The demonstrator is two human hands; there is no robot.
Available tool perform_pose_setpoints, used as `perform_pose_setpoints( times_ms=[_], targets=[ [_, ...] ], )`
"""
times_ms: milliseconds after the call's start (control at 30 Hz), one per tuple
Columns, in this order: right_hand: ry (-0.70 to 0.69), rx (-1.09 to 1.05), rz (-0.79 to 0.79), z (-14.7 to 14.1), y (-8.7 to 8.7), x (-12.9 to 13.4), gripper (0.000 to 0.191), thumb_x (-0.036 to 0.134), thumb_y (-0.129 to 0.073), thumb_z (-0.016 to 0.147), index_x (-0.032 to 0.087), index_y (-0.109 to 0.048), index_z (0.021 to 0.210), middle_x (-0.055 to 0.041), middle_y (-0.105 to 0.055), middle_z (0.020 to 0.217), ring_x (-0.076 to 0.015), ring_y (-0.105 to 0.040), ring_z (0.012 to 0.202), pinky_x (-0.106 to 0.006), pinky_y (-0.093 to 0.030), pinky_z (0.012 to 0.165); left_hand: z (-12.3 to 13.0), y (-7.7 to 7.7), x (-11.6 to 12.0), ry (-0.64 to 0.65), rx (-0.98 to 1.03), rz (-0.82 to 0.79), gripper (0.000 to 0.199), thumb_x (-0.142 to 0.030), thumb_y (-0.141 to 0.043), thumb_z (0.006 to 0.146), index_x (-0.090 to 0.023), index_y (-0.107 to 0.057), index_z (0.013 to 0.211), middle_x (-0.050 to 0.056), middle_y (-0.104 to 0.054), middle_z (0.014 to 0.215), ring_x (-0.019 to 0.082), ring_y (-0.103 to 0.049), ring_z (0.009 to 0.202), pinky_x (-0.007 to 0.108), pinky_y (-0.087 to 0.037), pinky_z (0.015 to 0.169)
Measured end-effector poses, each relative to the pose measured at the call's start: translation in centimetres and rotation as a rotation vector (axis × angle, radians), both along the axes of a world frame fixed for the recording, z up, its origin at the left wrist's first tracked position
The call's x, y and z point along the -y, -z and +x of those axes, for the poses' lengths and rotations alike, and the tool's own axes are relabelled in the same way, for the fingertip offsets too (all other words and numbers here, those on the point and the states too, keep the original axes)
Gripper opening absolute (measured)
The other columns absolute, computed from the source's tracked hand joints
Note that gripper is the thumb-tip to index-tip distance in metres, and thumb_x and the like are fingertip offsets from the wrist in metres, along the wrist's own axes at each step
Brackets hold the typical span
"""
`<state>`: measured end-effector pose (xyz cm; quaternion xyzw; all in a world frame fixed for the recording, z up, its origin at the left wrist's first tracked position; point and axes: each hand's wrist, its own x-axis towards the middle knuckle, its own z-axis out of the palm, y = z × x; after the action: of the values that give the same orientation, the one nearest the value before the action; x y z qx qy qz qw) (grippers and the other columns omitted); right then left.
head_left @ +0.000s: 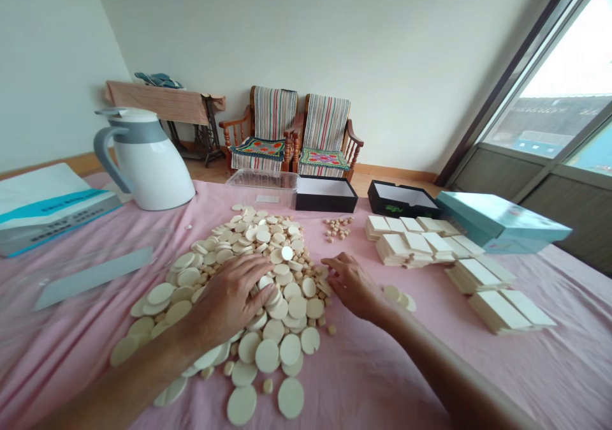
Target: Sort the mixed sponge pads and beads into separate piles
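Handling and Grip

On pink cloth (363,379) lies our disc pile (291,289). Left hand (232,299) rests on it, half-curled; right hand (352,283), partly curled, at its right edge; we cannot tell what either grips. We judge single discs (266,356) light, stiff; pinch rims

Pale discs (266,356): I make out a loose heap of thin, round, cream-coloured pieces on the pink cloth (344,379), overlapping, some flat, some tilted.
Small blocks (268,386): chunky, cream to tan; I see many mixed among the discs, plenty along the heap's right side, and a separate cluster past its far right.
Stray discs (392,293): I spot a few, bunched, right of the heap.
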<state>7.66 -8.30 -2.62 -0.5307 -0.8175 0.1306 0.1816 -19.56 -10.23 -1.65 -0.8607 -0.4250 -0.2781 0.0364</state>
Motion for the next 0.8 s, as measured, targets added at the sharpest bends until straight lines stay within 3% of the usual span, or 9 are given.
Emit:
perform_pose_setpoints(
  times_ms=[100,233,367,533,800],
  targets=[
    [0.001,0.035,-0.003,-0.3,0.0,-0.2,0.043,0.011,-0.049,0.085,0.019,-0.060,0.126,-0.0119,-0.059,0.106,-0.0215,-0.054,0.100,-0.031,-0.041,0.089,0.0,0.0,-0.1,0.006,-0.003,0.004,0.028,-0.032,-0.053,0.090,-0.019,-0.065,0.112,0.010,-0.067,0.116,0.026,-0.059,0.113,0.046,-0.046,0.100],
    [-0.009,-0.001,0.002,-0.6,-0.2,-0.6,0.035,0.010,-0.048,0.084,0.019,-0.066,0.112,-0.0097,-0.058,0.100,-0.0191,-0.055,0.095,-0.028,-0.040,0.085,0.0,-0.1,0.0,0.005,-0.017,0.003,0.029,-0.032,-0.053,0.091,-0.018,-0.065,0.112,0.010,-0.067,0.117,0.026,-0.058,0.114,0.047,-0.046,0.100],
    [0.052,-0.067,0.064,-0.6,0.4,-0.6,0.020,0.010,-0.052,0.078,0.016,-0.061,0.095,-0.0071,-0.059,0.091,-0.0178,-0.054,0.085,-0.026,-0.039,0.075,0.0,-0.1,0.0,0.011,0.004,0.003,0.028,-0.031,-0.054,0.089,-0.018,-0.066,0.111,0.010,-0.067,0.115,0.026,-0.060,0.112,0.046,-0.047,0.099],
    [0.079,-0.162,0.071,-0.6,0.8,-0.6,0.019,0.008,-0.050,0.071,0.019,-0.052,0.087,-0.0013,-0.059,0.078,-0.0140,-0.050,0.068,-0.023,-0.034,0.060,0.1,-0.1,0.0,0.013,0.003,0.009,0.028,-0.032,-0.053,0.090,-0.019,-0.066,0.111,0.009,-0.068,0.115,0.026,-0.060,0.111,0.046,-0.047,0.099],
    [0.135,0.025,-0.039,4.6,-2.9,-0.4,0.015,0.011,-0.049,0.074,0.017,-0.062,0.070,-0.0027,-0.061,0.070,-0.0135,-0.051,0.064,-0.024,-0.031,0.058,0.0,-0.1,0.0,-0.001,-0.030,-0.008,0.029,-0.033,-0.052,0.091,-0.019,-0.065,0.113,0.009,-0.066,0.118,0.026,-0.058,0.114,0.047,-0.046,0.100]
  ],
)
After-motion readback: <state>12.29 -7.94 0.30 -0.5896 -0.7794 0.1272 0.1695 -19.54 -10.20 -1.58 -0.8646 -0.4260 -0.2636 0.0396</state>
